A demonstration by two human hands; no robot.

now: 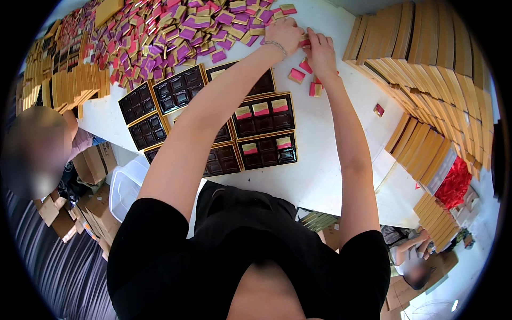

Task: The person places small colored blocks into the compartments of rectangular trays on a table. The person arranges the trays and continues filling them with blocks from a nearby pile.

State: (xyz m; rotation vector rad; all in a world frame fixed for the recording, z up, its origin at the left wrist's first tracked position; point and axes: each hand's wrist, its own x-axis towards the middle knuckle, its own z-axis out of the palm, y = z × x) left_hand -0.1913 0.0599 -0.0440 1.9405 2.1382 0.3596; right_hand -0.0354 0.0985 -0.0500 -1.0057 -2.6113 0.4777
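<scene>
At the far side of the white table, my left hand (285, 37), with a bracelet at its wrist, is curled closed beside my right hand (321, 52). A small pink-and-gold wrapped chocolate (304, 42) shows between them, at the fingertips of my right hand. What the left fingers hold, if anything, is hidden. Loose pink-and-gold wrapped chocolates (296, 76) lie below the hands. Nearer to me sit several dark brown compartment trays (269, 125) with gold edges. Three wrapped pieces (261, 109) fill one tray's upper row; the tray below holds two. My left forearm covers part of the trays.
A wide heap of purple, pink and gold wrapped pieces (181, 37) covers the far left. Tall stacks of gold-edged boxes (421, 42) stand at right. One red piece (378, 110) lies apart. A clear plastic bin (125, 186) is at left. Other people (40, 152) are at both sides.
</scene>
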